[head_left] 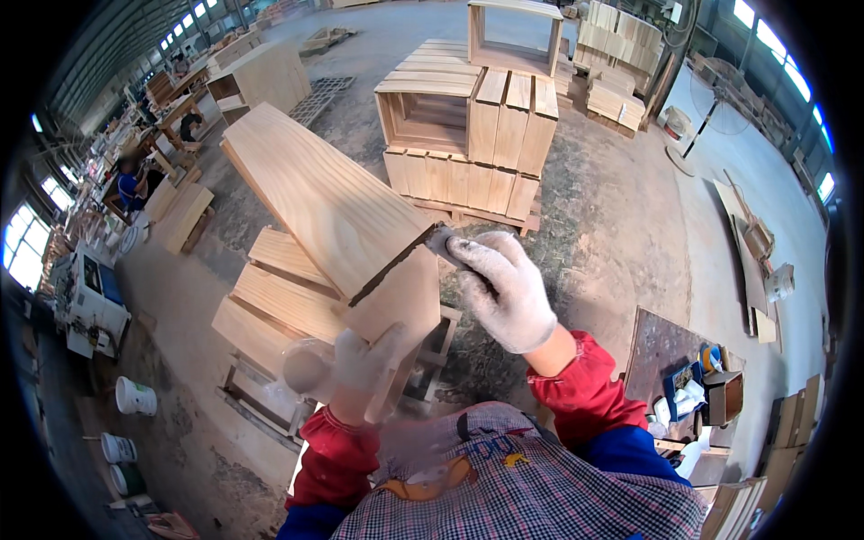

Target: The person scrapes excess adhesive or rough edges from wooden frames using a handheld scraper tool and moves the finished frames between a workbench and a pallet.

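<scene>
Gloved left hand (360, 364), blurred, clamped on the near end of a long wooden box (333, 216) at centre frame, far end tilted toward eleven o'clock. Gloved right hand (504, 288) at three o'clock of the box, pinching a small grey pad (441, 240) against its edge. Stacked wooden crates (468, 135) up at twelve.
</scene>
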The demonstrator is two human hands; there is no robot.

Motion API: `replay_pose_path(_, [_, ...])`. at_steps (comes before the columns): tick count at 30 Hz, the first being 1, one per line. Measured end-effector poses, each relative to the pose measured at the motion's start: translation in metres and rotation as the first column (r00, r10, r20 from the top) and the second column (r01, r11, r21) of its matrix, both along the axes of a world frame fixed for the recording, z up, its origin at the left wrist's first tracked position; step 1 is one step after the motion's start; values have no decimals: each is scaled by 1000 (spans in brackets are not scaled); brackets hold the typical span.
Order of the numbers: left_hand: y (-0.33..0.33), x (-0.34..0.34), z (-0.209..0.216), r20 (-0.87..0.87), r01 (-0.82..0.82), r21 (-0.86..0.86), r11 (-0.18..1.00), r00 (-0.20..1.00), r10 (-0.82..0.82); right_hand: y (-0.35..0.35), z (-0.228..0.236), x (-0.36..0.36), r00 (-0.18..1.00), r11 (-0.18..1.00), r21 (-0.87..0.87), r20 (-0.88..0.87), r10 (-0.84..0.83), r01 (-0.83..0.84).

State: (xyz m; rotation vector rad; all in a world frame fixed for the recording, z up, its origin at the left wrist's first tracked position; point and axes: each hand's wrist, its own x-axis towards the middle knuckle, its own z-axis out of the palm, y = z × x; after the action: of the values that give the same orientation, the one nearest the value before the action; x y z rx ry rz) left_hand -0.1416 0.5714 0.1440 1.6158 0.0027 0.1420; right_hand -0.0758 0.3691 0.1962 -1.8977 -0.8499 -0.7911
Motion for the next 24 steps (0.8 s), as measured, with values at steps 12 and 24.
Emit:
replay_pose_path(12, [6,1,-2,-21,16,203,979,1000,-12,11,-1,-24,986,1000,29,-168,-7,12])
replay_pose_path(24, [3,-1,8,-82,67,31,997,995,-65,40,-7,-32,996,985,167,-77,45,-31])
